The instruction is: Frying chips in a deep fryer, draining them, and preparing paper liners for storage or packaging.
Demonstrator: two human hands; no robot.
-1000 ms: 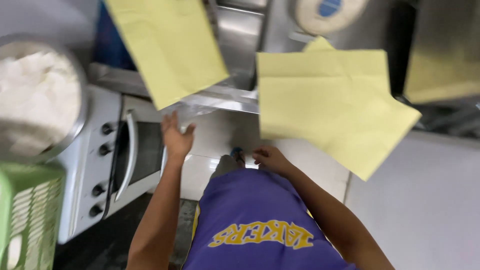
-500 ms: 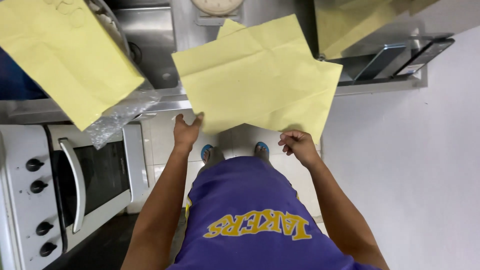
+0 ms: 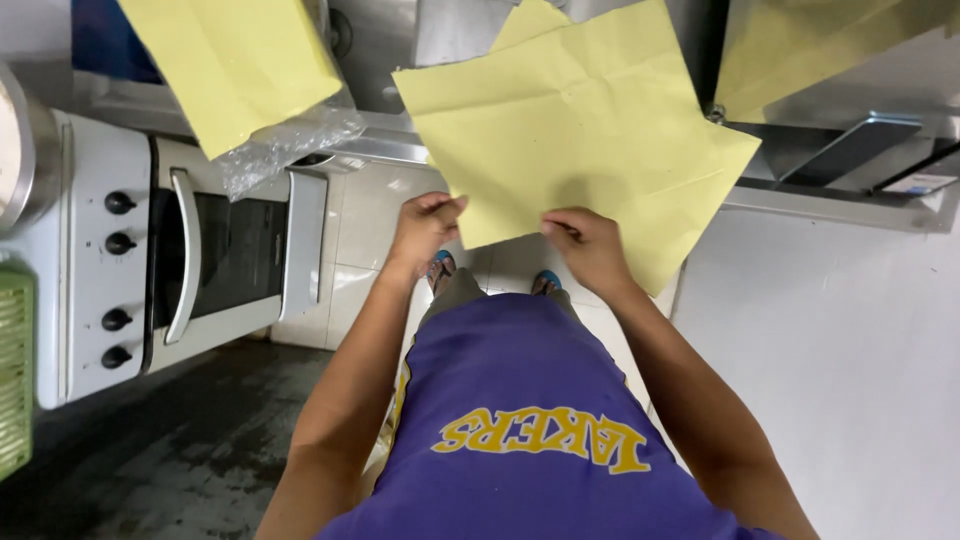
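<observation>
— Both bare arms run up from the lower frame toward the centre; left hand (image 3: 425, 232) is curled, fingers pinched shut, just left of centre.
— And the right hand (image 3: 588, 245)?
— Right of centre, knuckles up, fingers also pinched closed, level with the left, wrists near each other

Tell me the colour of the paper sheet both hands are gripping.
Pale yellow paper sheet, creased; seen in the head view.

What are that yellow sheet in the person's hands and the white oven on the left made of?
The yellow sheet looks like thin matte paper: it shows creases and folds. The left hand and right hand pinch its lower edge. The oven seems to be white enamelled metal with a dark glass door, judging by its glossy shine.
</observation>
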